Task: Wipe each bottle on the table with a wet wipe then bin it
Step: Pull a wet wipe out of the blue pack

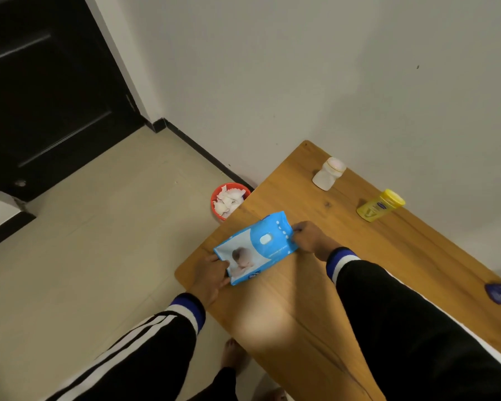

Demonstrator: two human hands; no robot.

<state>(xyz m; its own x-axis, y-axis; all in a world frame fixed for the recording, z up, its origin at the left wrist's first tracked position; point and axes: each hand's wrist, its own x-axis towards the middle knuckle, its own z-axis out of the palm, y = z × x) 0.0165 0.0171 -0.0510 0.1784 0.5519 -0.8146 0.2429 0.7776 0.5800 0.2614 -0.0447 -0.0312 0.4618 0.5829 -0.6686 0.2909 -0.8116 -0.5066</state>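
A blue plastic wet-wipe pack [255,248] lies on the wooden table [315,308]. The left hand [211,277] pinches its near end. The right hand [311,240] grips its far end.

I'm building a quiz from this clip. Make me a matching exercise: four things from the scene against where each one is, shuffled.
Things:
1. blue wet-wipe pack
2. yellow lidded bottle
3. white clear-capped bottle
4. red bin of crumpled wipes

Places:
A. on the floor, beside the table's corner
B. held at both ends by the hands
C. nearest the wall, by the table's far corner
D. on the table, right of the white bottle

Pairs: 1-B, 2-D, 3-C, 4-A
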